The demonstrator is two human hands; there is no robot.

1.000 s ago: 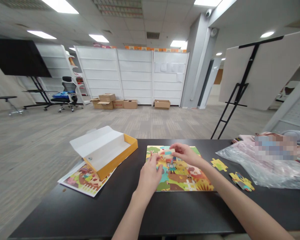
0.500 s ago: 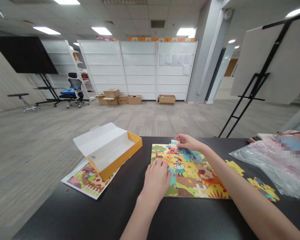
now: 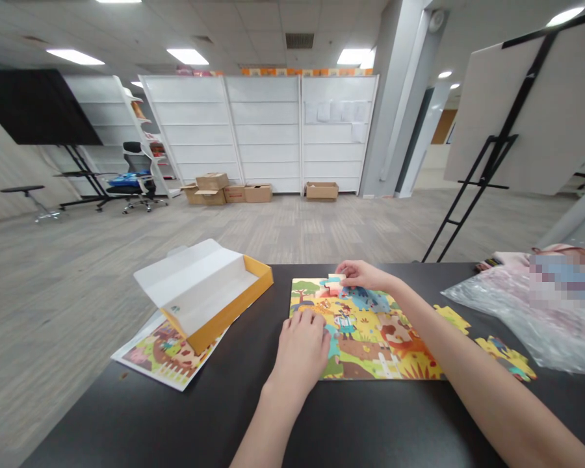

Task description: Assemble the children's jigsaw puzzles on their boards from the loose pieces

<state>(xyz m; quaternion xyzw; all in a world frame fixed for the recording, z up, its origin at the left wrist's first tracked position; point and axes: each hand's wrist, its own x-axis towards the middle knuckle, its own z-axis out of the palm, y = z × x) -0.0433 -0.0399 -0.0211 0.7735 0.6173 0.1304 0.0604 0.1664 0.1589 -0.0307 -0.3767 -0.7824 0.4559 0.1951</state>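
Puzzle piece, pale with blue, sits at the far edge of the jigsaw puzzle, pinched between the fingertips of the right hand. Left hand lies flat, palm down, on the puzzle's near-left part, holding nothing. The puzzle is flat on a black table, mid-right of centre. Two loose pieces lie on the table right of the puzzle, near a crinkled clear plastic bag. Left of the puzzle, an open yellow box with white lid flap up rests on a printed picture sheet that overhangs the table's left edge. Beyond the table: grey carpet floor, white panel wall, cardboard boxes along its base, office chair, black screen on a stand at left, black easel with white board at right, ceiling light panels lit.
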